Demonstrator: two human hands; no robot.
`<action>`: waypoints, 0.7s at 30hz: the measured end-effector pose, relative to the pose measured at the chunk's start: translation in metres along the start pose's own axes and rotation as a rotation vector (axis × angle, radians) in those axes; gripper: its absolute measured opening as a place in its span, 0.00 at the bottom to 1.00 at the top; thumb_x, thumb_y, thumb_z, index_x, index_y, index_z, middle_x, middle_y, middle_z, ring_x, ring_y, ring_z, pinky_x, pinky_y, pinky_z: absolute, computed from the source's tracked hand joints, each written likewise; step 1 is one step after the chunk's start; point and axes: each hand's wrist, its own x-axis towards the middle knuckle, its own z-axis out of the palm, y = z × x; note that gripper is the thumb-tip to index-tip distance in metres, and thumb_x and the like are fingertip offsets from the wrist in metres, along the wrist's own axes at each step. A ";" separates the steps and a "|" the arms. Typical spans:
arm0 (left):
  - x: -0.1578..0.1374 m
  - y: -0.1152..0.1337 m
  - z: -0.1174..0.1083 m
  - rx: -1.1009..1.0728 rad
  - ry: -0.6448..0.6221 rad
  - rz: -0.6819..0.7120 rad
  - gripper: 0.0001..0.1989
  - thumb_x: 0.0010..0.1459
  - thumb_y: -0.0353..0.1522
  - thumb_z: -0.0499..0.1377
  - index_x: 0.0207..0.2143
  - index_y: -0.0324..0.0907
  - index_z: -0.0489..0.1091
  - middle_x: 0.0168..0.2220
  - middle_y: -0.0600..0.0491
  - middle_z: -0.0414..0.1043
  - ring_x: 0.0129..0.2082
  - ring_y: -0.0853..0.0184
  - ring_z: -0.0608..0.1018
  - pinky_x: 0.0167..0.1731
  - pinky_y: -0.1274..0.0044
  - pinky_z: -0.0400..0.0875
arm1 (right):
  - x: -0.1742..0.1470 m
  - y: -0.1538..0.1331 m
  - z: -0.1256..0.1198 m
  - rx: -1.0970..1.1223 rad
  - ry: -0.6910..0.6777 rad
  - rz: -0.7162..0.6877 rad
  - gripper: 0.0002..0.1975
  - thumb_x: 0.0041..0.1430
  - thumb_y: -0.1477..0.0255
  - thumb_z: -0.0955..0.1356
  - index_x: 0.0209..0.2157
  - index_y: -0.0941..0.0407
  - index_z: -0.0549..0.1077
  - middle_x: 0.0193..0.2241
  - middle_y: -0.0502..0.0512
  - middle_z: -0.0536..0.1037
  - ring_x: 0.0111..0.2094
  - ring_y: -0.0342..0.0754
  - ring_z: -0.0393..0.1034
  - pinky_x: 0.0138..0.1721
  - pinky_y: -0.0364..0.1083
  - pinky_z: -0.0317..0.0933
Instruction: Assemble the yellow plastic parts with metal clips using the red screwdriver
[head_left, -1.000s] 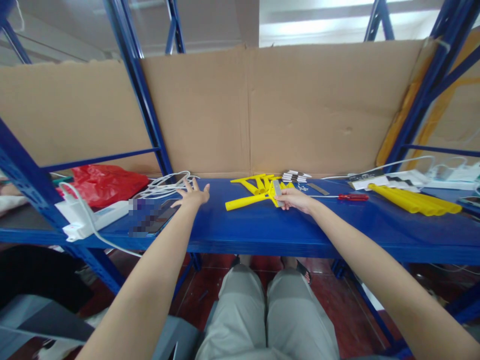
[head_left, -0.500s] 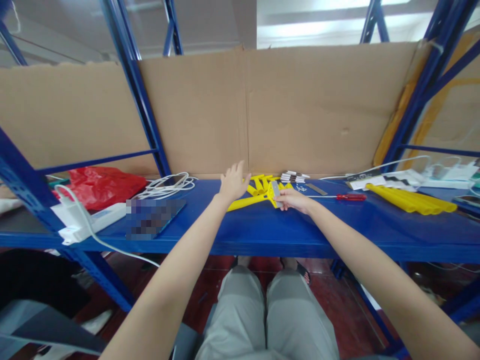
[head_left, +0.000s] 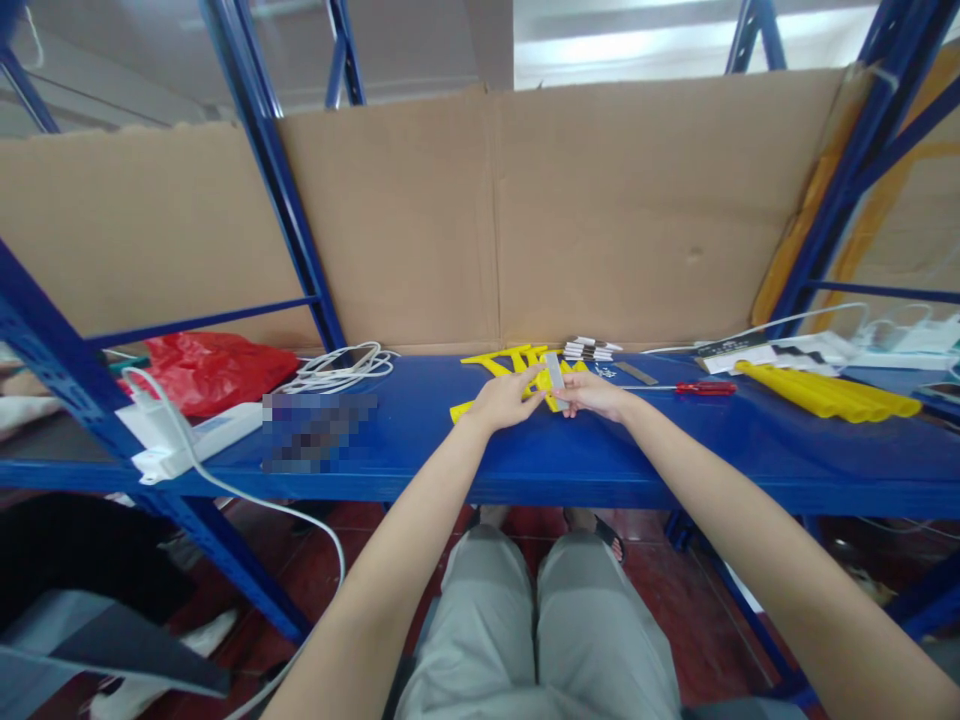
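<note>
A yellow scraper [head_left: 459, 411] with a flat grey blade [head_left: 554, 370] at its head lies between my hands, just above the blue tabletop. My right hand [head_left: 594, 394] pinches the blade end from the right. My left hand [head_left: 504, 400] is closed over the handle near the head, covering most of it; only the handle's end shows past the wrist. Behind my hands lie several more yellow scraper parts [head_left: 491, 357], partly hidden. A stack of small white-and-dark packs [head_left: 591, 348] and a loose grey metal strip [head_left: 636, 374] are beyond my right hand.
To the right lie a red-handled screwdriver [head_left: 705, 388] and a row of yellow handles [head_left: 832, 392]. At left are a white power strip [head_left: 225, 430], a red plastic bag [head_left: 217, 370], coiled white cable [head_left: 337, 368] and a blurred-out flat item [head_left: 315, 435]. Cardboard [head_left: 645, 210] stands behind.
My left hand has come down and right from above the yellow parts onto the scraper's handle. My right hand keeps its hold at the blade end.
</note>
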 end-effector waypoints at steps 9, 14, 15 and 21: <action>0.000 -0.001 0.000 0.019 -0.063 0.078 0.28 0.61 0.42 0.58 0.62 0.50 0.62 0.53 0.48 0.74 0.53 0.59 0.76 0.50 0.72 0.69 | 0.000 0.000 -0.001 -0.073 -0.001 0.003 0.15 0.49 0.63 0.75 0.25 0.58 0.70 0.17 0.48 0.72 0.18 0.38 0.64 0.20 0.38 0.57; 0.000 0.002 -0.004 0.051 -0.076 0.058 0.26 0.62 0.37 0.58 0.62 0.53 0.61 0.54 0.49 0.72 0.53 0.60 0.75 0.50 0.72 0.69 | -0.001 -0.001 -0.002 -0.087 -0.043 -0.008 0.16 0.45 0.62 0.76 0.26 0.59 0.71 0.18 0.46 0.71 0.19 0.37 0.62 0.22 0.39 0.55; 0.000 0.003 -0.004 0.060 -0.078 0.052 0.25 0.63 0.35 0.57 0.62 0.53 0.61 0.54 0.48 0.72 0.53 0.59 0.76 0.50 0.72 0.70 | -0.001 -0.001 -0.002 -0.083 -0.049 -0.002 0.16 0.44 0.63 0.76 0.26 0.59 0.71 0.18 0.45 0.70 0.19 0.37 0.61 0.21 0.39 0.55; -0.001 0.006 -0.006 0.121 -0.087 0.067 0.24 0.64 0.32 0.54 0.62 0.52 0.62 0.52 0.47 0.74 0.51 0.59 0.77 0.49 0.71 0.71 | -0.002 -0.005 -0.003 0.083 -0.032 0.053 0.08 0.49 0.73 0.74 0.27 0.58 0.70 0.20 0.46 0.71 0.20 0.38 0.64 0.22 0.38 0.57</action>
